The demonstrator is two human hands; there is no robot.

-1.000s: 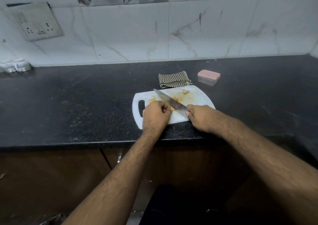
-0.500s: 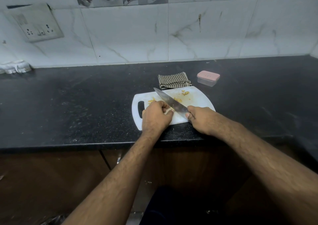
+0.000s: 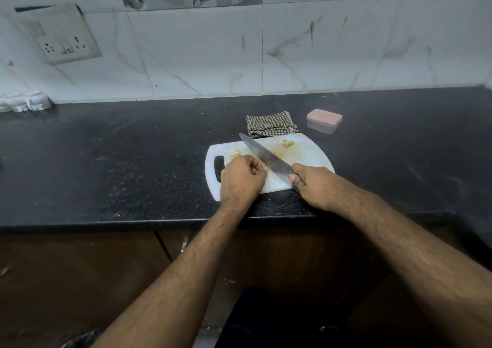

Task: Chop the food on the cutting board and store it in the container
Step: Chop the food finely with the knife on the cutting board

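Your right hand (image 3: pixel 311 185) holds the knife (image 3: pixel 266 155) by its handle, fingers curled fully around it, near the front right corner of the cutting board (image 3: pixel 306 155). The blade lies slanted across the board, tip toward the back edge. Your left hand (image 3: pixel 241 175) is bunched, and its fingertips pinch a small piece of food (image 3: pixel 265 168) just against the blade — the piece is mostly hidden, so I cannot tell its size.

Compared with a second ago, very little has changed: both hands stay in almost the same place, and the knife keeps the same slant. To me this means you are in the middle of small repeated cuts, not moving to a new step.

Yellow chopped bits (image 3: pixel 288 143) lie scattered near the back edge of the board, with some more beside your left hand. The container (image 3: pixel 323 121) stands on the counter (image 3: pixel 133 161) behind the back right corner of the board, its pink lid on. A checked cloth (image 3: pixel 270 126) lies at the back edge of the board. Storing is not yet begun — the lid must come off first.
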